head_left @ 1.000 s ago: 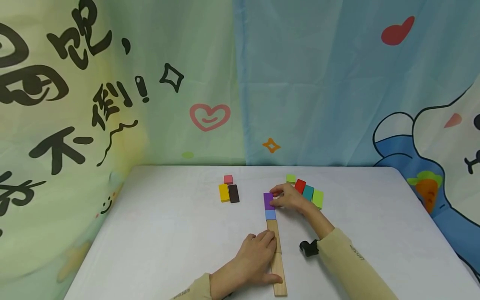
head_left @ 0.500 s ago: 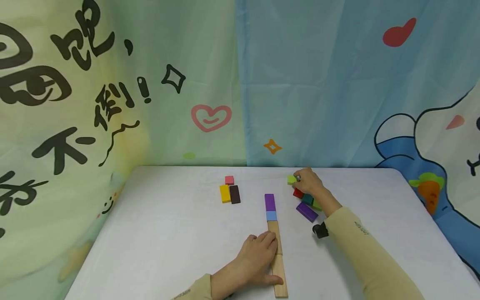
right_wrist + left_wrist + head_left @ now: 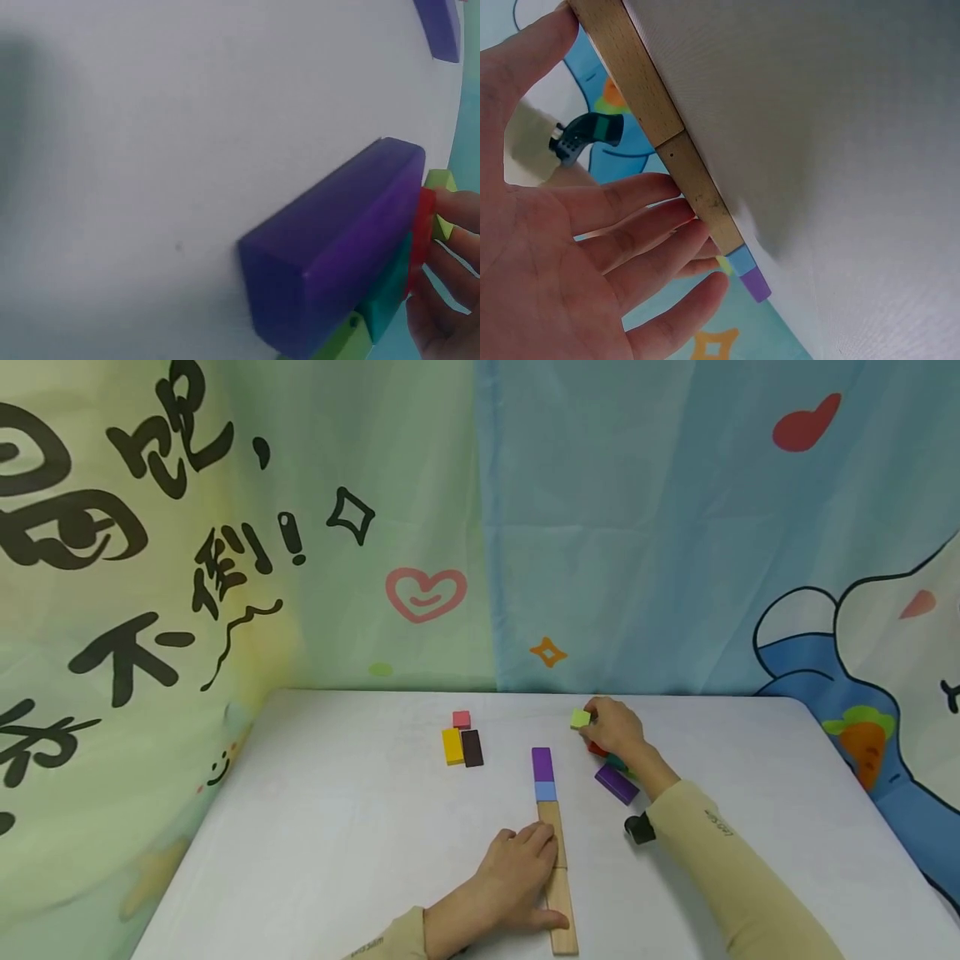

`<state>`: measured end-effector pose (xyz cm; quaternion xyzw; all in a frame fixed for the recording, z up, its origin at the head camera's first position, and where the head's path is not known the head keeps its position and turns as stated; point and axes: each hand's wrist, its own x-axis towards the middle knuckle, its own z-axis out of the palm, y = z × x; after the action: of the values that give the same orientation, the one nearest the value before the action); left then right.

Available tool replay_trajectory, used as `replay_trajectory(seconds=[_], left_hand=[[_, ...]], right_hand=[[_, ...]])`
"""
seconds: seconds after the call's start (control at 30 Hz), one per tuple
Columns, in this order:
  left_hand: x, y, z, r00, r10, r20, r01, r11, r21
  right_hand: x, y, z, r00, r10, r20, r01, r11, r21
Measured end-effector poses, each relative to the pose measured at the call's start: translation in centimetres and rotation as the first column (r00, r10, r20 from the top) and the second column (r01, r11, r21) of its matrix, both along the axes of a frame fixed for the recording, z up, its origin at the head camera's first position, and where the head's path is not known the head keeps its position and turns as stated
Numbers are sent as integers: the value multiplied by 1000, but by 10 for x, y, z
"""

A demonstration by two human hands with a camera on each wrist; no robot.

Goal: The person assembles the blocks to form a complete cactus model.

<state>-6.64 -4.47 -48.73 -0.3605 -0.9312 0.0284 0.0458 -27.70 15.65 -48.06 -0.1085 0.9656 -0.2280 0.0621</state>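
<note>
My left hand lies along a row of wooden blocks, fingers fairly straight. In the left wrist view its fingertips and thumb touch the side of the wooden blocks. A light blue block and a purple block extend the row at the far end. At the back right, my right hand pinches a small light green block between thumb and fingers. Below that hand are a red block, a teal block and another light green block, partly hidden.
A loose purple block lies near my right wrist, against the coloured group. Left of the row sit a pink block, a yellow block and a dark brown block. A printed curtain hangs behind the white table.
My right hand has left the purple block at the row's end and moved right and back to the small light green block, which it now pinches. My left hand stays put.
</note>
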Motion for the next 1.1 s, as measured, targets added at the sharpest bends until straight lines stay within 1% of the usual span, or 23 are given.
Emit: replay_trajectory(seconds=[0.13,0.2,0.33,0.47,0.53,0.6,0.67,0.77,0.9,0.93,1.0,1.1], left_hand=[[0,0,0,1000,-5,-8,6,1000,5],[1,0,-1,1000,-5,-14,5,1000,6],[1,1,-2,1000,-3,-4,3,1000,11],[1,2,-3,1000,-3,-3,3,1000,15],[0,2,-3,1000,1,-4,-1,1000,7],[0,2,-3,1000,7,-2,-7,1000,-5],[0,1,-4,1000,10,10,-10,1000,-7],[0,1,-5,1000,9,24,-9,1000,-3],[0,1,-6,1000,5,4,-5,1000,4],[0,1,-6,1000,5,-4,-5,1000,3],[0,1,-6,1000,5,-14,-5,1000,3],[0,1,-6,1000,5,-13,-5,1000,3]], right_hand=[[0,4,-2,1000,-18,3,18,1000,4],[1,7,1,999,-27,27,27,1000,-2],[2,20,12,991,-33,130,33,999,3],[2,38,24,966,2,260,-2,1000,-1],[2,45,25,955,36,294,-33,999,-15],[2,49,22,951,61,304,-54,998,-32],[2,49,16,958,75,279,-67,997,-37],[3,46,10,973,64,220,-59,998,-32],[5,41,9,991,70,113,-66,997,-42],[6,39,9,993,84,88,-79,995,-59],[7,37,10,992,110,54,-103,987,-126],[8,33,10,989,147,25,-136,958,-251]])
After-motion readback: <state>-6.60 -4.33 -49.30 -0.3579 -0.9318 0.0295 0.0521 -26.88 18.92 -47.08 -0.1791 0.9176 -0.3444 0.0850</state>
